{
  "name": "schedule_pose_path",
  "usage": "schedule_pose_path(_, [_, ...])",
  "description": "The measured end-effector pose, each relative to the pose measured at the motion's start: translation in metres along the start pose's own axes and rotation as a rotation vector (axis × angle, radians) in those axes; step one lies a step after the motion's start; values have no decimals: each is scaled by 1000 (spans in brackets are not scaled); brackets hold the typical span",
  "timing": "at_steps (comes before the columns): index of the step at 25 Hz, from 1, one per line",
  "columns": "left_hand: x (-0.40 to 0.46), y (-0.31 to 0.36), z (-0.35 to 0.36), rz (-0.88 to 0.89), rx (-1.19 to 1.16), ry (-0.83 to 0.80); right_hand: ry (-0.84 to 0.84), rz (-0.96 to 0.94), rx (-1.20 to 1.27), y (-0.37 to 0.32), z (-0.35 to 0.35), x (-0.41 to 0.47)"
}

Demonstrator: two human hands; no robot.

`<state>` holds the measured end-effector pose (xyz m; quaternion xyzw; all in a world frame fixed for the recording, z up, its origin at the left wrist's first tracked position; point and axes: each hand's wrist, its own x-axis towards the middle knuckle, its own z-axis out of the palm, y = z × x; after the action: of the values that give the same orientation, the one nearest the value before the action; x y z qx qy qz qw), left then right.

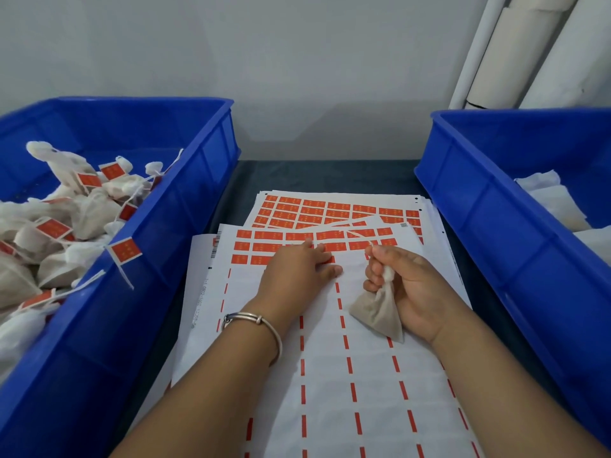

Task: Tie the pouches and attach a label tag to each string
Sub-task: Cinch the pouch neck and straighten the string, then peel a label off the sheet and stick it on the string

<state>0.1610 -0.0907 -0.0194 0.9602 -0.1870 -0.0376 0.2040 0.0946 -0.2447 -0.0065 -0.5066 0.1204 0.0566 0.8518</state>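
Two hands are at work over the top label sheet (317,325) on the desk (244,180). A small filled pouch (377,312) is held in the right hand (406,285), whose fingers (373,269) are curled round the gathered neck; the body of the pouch hangs below the fist, near the middle of the sheet, and its string (358,238) sticks up and away from the knuckles over the red labels (261,247). The left hand (297,269) lies flat on the sheet with fairly straight fingers, their tips on the nearest row of remaining labels, just left of the pouch; nothing is gripped by it, and a label seems to be picked at.

For this step to go well, one label should be lifted cleanly by a corner while the sheet is pinned by the rest of the hand, so that the backing is not dragged along. The string should be kept taut and clear of the fist, so that the label can be folded round it squarely, sticky faces meeting evenly.

Tagged pouches (66,226) are piled in the left blue bin (185,206); untagged ones (552,200) lie in the right blue bin (479,200).
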Motion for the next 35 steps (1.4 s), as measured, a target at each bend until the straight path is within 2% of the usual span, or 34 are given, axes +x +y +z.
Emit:
schedule_pose_path(13, [4,4,-1,122,227,125,-3,2,-35,0,0,-2])
schedule_pose_path(19, [1,2,-1,143,173,165,-9,4,-28,-1,1,-2])
schedule_pose_path(23, [1,0,3,115,96,228,-15,9,-11,-1,0,-2])
schedule_pose_path(27, [3,1,6,13,-3,279,-16,3,-10,-1,0,-2])
schedule_pose_path(33, [7,-6,-1,-200,-337,366,11,-3,-13,-2,2,-5])
schedule_pose_path(35, [7,-9,-4,-264,-490,393,41,-41,-135,-3,3,-8])
